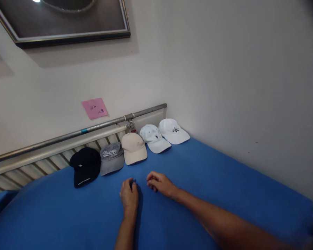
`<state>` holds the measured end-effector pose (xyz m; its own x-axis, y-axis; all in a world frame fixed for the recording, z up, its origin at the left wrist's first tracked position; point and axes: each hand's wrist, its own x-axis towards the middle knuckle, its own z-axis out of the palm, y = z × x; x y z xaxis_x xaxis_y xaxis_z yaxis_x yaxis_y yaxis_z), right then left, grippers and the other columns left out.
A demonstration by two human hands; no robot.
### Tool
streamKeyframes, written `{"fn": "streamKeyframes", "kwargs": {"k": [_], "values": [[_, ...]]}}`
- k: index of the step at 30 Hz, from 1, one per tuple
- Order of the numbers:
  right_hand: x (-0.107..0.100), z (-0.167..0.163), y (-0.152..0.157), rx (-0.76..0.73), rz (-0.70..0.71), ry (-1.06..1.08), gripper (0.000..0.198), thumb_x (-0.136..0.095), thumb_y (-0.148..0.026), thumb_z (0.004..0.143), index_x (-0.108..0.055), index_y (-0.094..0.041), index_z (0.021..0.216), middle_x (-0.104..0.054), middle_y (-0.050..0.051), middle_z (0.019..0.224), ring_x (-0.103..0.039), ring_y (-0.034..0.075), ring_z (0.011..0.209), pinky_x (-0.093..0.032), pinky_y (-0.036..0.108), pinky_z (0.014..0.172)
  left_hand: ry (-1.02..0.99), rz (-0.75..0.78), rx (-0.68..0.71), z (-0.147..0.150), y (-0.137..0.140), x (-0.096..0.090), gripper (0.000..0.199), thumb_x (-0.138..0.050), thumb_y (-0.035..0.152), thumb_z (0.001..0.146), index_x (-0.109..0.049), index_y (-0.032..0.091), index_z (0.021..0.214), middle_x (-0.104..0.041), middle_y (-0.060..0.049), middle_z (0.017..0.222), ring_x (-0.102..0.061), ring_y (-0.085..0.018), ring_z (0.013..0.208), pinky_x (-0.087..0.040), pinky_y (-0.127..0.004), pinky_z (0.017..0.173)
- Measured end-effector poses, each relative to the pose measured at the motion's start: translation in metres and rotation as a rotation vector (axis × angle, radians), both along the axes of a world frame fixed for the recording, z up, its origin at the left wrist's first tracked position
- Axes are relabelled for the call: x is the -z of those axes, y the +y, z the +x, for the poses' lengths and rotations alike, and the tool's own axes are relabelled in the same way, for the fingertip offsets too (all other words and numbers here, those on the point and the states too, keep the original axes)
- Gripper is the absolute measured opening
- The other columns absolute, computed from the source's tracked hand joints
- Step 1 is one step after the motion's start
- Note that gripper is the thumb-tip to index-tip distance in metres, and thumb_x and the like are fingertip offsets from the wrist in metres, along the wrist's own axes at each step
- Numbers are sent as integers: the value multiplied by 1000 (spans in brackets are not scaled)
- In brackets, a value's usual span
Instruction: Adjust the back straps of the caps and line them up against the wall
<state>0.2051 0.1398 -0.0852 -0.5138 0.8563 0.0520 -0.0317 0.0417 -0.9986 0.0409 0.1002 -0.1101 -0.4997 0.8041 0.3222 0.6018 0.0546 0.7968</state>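
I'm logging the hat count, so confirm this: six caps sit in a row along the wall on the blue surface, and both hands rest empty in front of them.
Not quite: the head view shows five caps, not six: black cap, grey cap, beige cap, pale blue cap, white cap. The rest holds: they line the wall on the blue surface, and the left hand and right hand rest empty in front.

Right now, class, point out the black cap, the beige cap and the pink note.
black cap [85,166], head view, on its crown
beige cap [134,148], head view, on its crown
pink note [94,108], head view, on its middle
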Motion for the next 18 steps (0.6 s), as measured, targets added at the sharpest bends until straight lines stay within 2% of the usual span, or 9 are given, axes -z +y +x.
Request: {"fn": "streamKeyframes", "kwargs": {"k": [4, 9, 14, 18], "values": [[0, 9, 26, 101, 32, 2, 9, -46, -17, 73, -53, -18, 78, -59, -2, 66, -50, 7, 52, -37, 17, 46, -124, 30, 49, -14, 11, 0, 27, -48, 29, 75, -62, 14, 93, -65, -14, 100, -60, -26, 99, -43, -40, 93], [1, -1, 42, 143, 61, -32, 9, -47, -19, 72, -55, -18, 78, -62, -1, 68, -53, 9, 57, -37, 17, 47, -301, 27, 68, -36, 9, -1, 35, -50, 37, 74, -59, 14, 98, -66, -14, 102, -63, -24, 94, -47, -39, 88], [0, -10, 49, 154, 102, -78, 9, -47, -19, 72, -55, -19, 77, -62, -1, 69, -54, 10, 61, -39, 19, 52, -384, 16, 31, -45, 2, -3, 42, -52, 42, 72, -58, 13, 101, -66, -13, 96, -64, -21, 79, -50, -35, 75], [-2, -9, 44, 143, 135, -111, 9, -49, -20, 73, -56, -19, 79, -60, -1, 69, -53, 11, 64, -40, 21, 56, -381, 30, -44, -49, -7, -8, 44, -55, 45, 71, -59, 13, 101, -64, -8, 84, -60, -18, 68, -49, -33, 67]]}}
